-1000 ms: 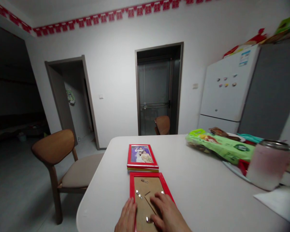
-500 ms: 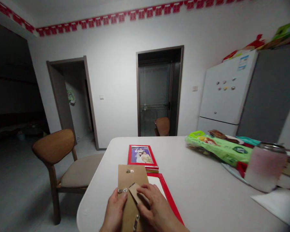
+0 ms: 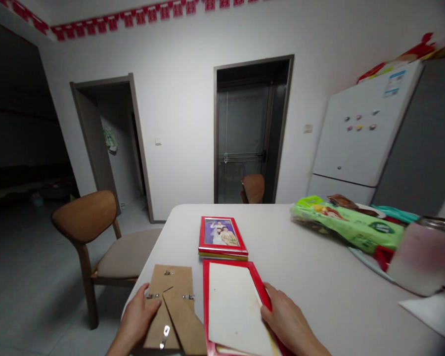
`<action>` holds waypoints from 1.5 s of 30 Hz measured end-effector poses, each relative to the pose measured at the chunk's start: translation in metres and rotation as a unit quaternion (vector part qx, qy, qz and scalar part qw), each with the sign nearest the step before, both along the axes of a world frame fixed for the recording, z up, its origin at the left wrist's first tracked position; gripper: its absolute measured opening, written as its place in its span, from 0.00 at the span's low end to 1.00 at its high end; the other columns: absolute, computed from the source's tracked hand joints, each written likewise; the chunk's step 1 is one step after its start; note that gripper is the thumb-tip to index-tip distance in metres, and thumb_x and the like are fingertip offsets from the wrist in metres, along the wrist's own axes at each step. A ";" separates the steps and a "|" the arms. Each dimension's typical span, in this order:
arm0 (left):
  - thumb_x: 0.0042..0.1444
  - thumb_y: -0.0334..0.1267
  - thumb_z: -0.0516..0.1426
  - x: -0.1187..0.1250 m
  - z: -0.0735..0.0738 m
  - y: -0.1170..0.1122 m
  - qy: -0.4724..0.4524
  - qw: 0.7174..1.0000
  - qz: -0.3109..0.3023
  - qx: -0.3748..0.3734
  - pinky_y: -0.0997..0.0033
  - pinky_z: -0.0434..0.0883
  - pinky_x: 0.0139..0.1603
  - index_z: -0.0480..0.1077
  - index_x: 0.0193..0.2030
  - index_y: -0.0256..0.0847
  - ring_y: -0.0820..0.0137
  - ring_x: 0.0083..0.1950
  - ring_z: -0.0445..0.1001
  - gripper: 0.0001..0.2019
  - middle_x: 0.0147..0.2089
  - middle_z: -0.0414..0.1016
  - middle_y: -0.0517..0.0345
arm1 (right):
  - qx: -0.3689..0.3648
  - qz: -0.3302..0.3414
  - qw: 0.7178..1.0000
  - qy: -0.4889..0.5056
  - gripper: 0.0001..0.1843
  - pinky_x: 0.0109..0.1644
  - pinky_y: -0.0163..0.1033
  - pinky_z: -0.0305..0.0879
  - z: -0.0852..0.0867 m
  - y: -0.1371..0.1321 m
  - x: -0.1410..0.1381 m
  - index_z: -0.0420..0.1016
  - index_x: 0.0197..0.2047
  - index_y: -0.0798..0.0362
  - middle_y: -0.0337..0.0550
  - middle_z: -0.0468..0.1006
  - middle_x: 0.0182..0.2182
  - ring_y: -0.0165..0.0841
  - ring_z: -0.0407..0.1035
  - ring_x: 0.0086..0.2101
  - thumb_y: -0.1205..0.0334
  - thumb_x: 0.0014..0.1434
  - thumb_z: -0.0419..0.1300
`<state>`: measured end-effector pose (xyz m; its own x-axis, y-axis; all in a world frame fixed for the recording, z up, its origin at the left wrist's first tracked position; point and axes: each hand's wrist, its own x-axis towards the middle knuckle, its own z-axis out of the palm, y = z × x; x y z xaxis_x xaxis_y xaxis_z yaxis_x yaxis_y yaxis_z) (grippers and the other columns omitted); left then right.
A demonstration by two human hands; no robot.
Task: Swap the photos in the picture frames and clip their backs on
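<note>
My left hand point(image 3: 138, 316) grips the left edge of a brown picture-frame backing board point(image 3: 157, 311), thumb on top. The board has metal clips and a stand leg point(image 3: 183, 316) lying slantwise across it. To its right lies a red picture frame point(image 3: 257, 279), face down, with a white sheet point(image 3: 232, 306) in its opening. My right hand point(image 3: 291, 319) grips the frame's right edge, thumb above and the other fingers partly hidden. Behind it is a stack of frames, the top red frame point(image 3: 222, 249) holding a photo point(image 3: 222, 232) of people.
On the white table's point(image 3: 319, 282) right side are a green food package point(image 3: 352, 222), a plate point(image 3: 367, 264), a pinkish jar point(image 3: 422, 257) and white paper point(image 3: 430, 314). A wooden chair point(image 3: 87, 212) stands at the left, another chair point(image 3: 252, 188) behind the table. A fridge point(image 3: 359, 128) is at the right.
The backing board has moved left and lower with my left hand, uncovering the red frame and white sheet. My right hand has left the stand leg and moved to the frame's right edge.
</note>
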<state>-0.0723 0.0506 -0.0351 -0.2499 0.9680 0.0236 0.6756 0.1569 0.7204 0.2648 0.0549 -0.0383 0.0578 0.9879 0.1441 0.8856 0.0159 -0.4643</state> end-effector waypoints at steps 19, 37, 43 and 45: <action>0.37 0.29 0.55 0.185 0.036 -0.049 0.049 0.918 -0.353 0.175 0.55 0.54 0.56 0.53 0.56 0.30 0.55 0.57 0.53 0.34 0.57 0.55 0.40 | -0.100 0.022 0.793 0.601 0.45 0.23 0.32 0.61 0.055 -0.030 -0.019 0.39 0.60 0.53 0.35 0.73 0.21 0.27 0.65 0.18 0.61 0.42 0.58; 0.42 0.39 0.56 0.063 -0.001 -0.031 -0.219 0.972 -0.018 0.080 0.67 0.66 0.41 0.55 0.50 0.32 0.62 0.40 0.71 0.27 0.38 0.73 0.51 | 0.017 -0.015 1.000 0.013 0.20 0.40 0.37 0.59 -0.001 -0.006 0.015 0.67 0.44 0.57 0.49 0.74 0.35 0.37 0.67 0.37 0.63 0.48 0.47; 0.42 0.38 0.56 0.058 -0.007 -0.029 -0.245 0.967 -0.054 0.035 0.72 0.66 0.33 0.53 0.52 0.30 0.66 0.32 0.72 0.29 0.30 0.73 0.57 | 0.073 -0.008 0.996 -0.044 0.20 0.48 0.41 0.56 -0.004 -0.006 0.011 0.69 0.43 0.60 0.53 0.70 0.42 0.40 0.63 0.41 0.63 0.47 0.50; 0.41 0.37 0.56 0.056 -0.006 -0.027 -0.277 0.959 -0.052 0.028 0.74 0.65 0.32 0.56 0.51 0.33 0.68 0.31 0.72 0.28 0.27 0.73 0.61 | 0.092 0.007 0.996 0.005 0.20 0.49 0.43 0.55 0.002 -0.009 0.000 0.69 0.44 0.59 0.53 0.69 0.44 0.40 0.62 0.43 0.62 0.46 0.51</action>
<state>-0.0161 0.0233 -0.0415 -0.1416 0.9894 -0.0328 0.1972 0.0606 0.9785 0.2651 0.0462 -0.0361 0.0465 0.9458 0.3214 0.8804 0.1132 -0.4606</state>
